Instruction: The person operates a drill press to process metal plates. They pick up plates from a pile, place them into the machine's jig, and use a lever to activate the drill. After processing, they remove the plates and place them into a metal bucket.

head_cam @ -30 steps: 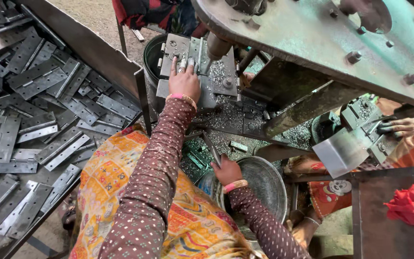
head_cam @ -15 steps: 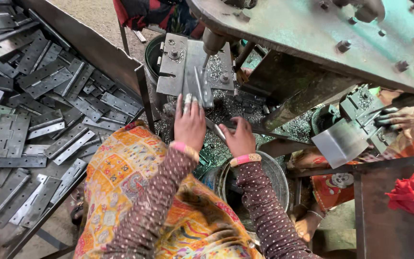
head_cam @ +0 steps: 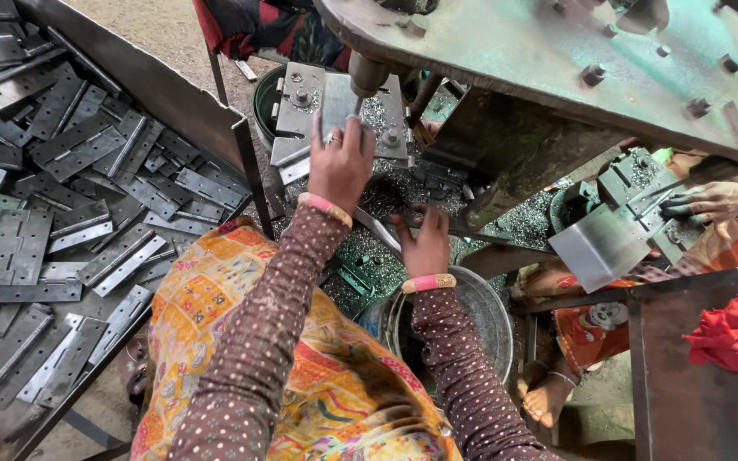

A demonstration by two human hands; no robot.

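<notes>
Down close first: orange patterned cloth over the lap, two dotted brown sleeves reaching forward from it. Just beyond, right hand with a pink bangle at the wrist, hovering above the rim of a round metal pan, fingers curled loosely over metal shavings; whether anything is pinched there, cannot tell. Farther up, left hand, ring on one finger, spread flat and pressing down on a grey metal plate on the press bed, fingertips right at the near edge of the plate, not wrapped around it. Plate directly ahead of and under those fingers, beneath the punch rod coming down from the heavy green machine frame. Off to the left, a sheet-metal tray heaped with flat grey hinge blanks. Far right, another person's hand resting on a second fixture, red cloth draped on a steel panel nearby.
</notes>
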